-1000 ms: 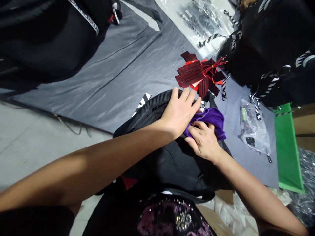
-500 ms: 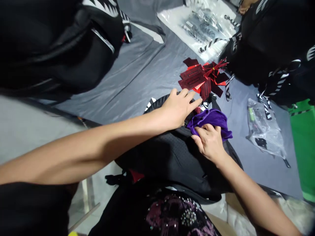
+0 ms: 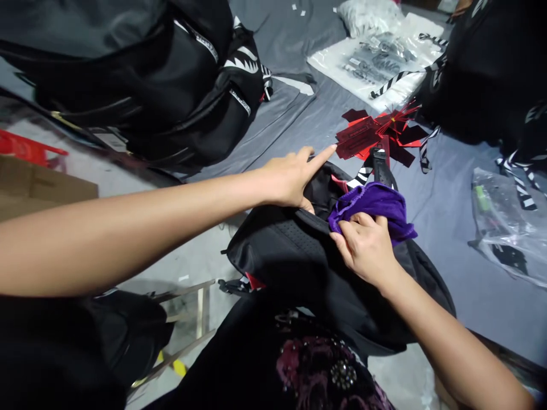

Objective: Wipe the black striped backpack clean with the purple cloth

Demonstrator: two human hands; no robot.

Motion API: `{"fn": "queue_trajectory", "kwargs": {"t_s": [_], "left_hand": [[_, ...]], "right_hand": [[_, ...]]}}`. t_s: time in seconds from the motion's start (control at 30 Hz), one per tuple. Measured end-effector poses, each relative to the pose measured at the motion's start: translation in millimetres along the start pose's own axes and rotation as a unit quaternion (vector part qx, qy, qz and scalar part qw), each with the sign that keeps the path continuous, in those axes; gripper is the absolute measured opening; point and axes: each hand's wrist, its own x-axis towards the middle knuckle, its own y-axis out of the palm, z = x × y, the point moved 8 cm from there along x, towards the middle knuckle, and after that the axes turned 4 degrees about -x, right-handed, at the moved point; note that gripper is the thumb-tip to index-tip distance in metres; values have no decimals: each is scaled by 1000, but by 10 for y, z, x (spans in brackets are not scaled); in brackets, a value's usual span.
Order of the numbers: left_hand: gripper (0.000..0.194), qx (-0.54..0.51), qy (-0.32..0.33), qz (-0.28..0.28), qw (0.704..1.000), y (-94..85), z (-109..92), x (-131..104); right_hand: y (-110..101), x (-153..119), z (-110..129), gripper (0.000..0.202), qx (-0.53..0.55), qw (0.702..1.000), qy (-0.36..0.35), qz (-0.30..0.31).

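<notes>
A black backpack leans between my body and the table edge, its top opening facing up. My left hand lies across that opening with thumb and index finger spread apart. The thumb touches the near rim, and the index finger stretches along the far side. My right hand grips a bunched purple cloth at the right end of the opening, fingers curled into its folds. Part of the cloth hangs over the backpack's right side. How far it reaches inside is hidden.
Red and black tags with red strings lie just beyond the backpack. Large black backpacks stand at left and right. Clear plastic bags lie at the back and right. A cardboard box sits lower left.
The view has shifted left. My left hand has moved left across the opening, its thumb now at the near rim and index finger extended. My right hand keeps its grip on the purple cloth.
</notes>
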Motion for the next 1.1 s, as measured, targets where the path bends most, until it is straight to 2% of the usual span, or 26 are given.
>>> {"fn": "queue_trajectory", "kwargs": {"t_s": [0.13, 0.27, 0.53, 0.7, 0.87, 1.0, 1.1], "left_hand": [[134, 37, -65, -6, 997, 108, 56, 137], [133, 73, -59, -32, 995, 194, 6, 213], [99, 66, -38, -83, 994, 267, -48, 120], [92, 50, -19, -111, 992, 283, -21, 113], [90, 32, -19, -139, 990, 281, 2, 96], [86, 21, -32, -127, 991, 280, 20, 110], [99, 19, -32, -104, 994, 278, 16, 150]], "right_hand": [[103, 35, 66, 29, -5, 999, -21, 25], [202, 68, 43, 28, -2, 999, -16, 38], [272, 98, -41, 30, -9, 999, -15, 33], [267, 92, -47, 28, -7, 999, -10, 45], [330, 235, -2, 24, 4, 994, -9, 109], [415, 358, 84, 25, 13, 985, -29, 170], [434, 380, 103, 27, -11, 984, -20, 179]]}}
